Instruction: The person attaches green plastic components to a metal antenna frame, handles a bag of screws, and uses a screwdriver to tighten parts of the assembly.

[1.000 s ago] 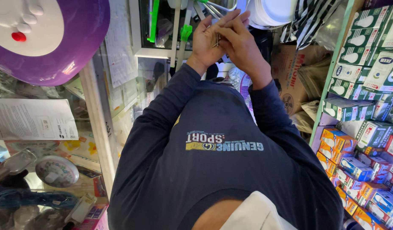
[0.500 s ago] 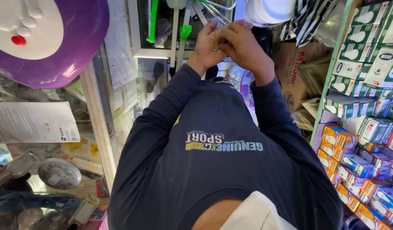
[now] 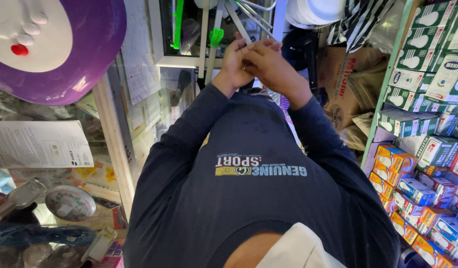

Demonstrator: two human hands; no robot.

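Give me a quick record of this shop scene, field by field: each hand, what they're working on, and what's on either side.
left hand: the left hand is raised in front of the chest, pressed against the other hand
right hand: the right hand has its fingers curled in a grip on a thin white rod
rod: slanted, one of several pale rods hanging above
clothing: dark blue long-sleeved shirt
left side: glass counter with a purple and white round appliance above it
right side: green shelf stacked with bulb boxes
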